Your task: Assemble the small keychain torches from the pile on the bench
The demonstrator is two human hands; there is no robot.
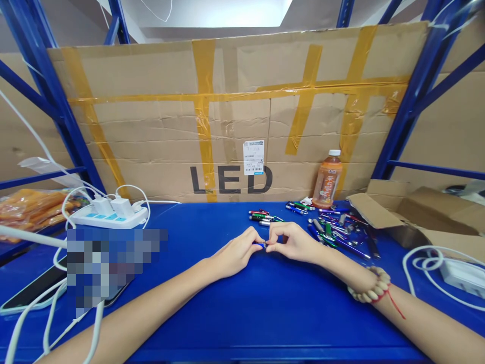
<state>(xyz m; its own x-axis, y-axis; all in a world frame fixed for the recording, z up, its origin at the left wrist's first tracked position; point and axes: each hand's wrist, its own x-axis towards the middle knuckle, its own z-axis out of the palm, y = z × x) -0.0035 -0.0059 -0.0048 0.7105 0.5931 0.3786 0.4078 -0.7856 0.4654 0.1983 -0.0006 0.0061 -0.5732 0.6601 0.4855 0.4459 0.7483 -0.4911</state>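
Over the middle of the blue tabletop, my left hand (238,251) and my right hand (291,241) meet almost fingertip to fingertip. Between them is a small blue piece with a shiny metal end (262,244), mostly hidden by the fingers. My left hand pinches its blue side, and my right thumb and index finger pinch the metal end. Just behind the hands lies a small group of pen-like metal pieces (261,217) in red, green and silver. To the right of my right hand spreads a loose pile of similar coloured pieces (337,227).
A drink bottle (326,179) stands behind the pile, before a large cardboard sheet (166,131). An open cardboard box (401,212) and a white power strip (462,275) are at right. Another power strip (109,216), white cables and a phone (36,288) lie left.
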